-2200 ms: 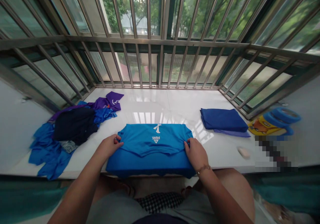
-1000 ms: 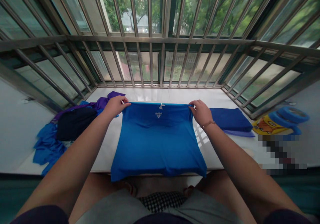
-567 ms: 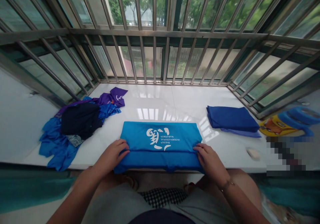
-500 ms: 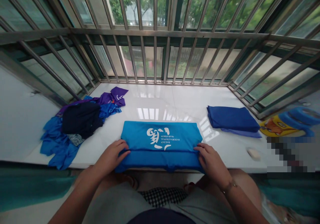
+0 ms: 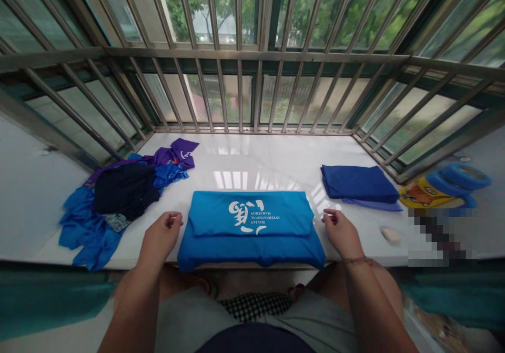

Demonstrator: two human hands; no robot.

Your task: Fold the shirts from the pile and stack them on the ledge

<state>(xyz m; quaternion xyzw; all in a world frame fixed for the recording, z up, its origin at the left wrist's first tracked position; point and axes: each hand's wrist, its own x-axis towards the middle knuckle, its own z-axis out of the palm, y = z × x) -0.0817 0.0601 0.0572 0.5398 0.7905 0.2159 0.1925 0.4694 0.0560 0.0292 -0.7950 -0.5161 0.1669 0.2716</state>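
Note:
A bright blue shirt (image 5: 290, 216) with white "Dalian International Marathon" print lies in front of me, folded into a wide rectangle. Its upper layer is turned down over a lower blue part that reaches the ledge's front edge. Just off its left side is my left hand (image 5: 162, 233), its fingers curled in with nothing in them. My right hand (image 5: 342, 232) hovers off the shirt's right side, its fingers likewise curled and holding nothing. Neither hand touches the cloth.
A loose heap of dark, blue and purple clothes (image 5: 126, 190) lies left on the white ledge (image 5: 252, 158). To the right are folded dark blue cloth (image 5: 359, 182), a small pale object (image 5: 390, 234) and a yellow-and-blue bottle (image 5: 437, 187). Metal bars (image 5: 258, 56) close off the back.
Both hands have let go of the shirt's side edges and moved outward, the left to the left and the right to the right. The camera view has shifted slightly.

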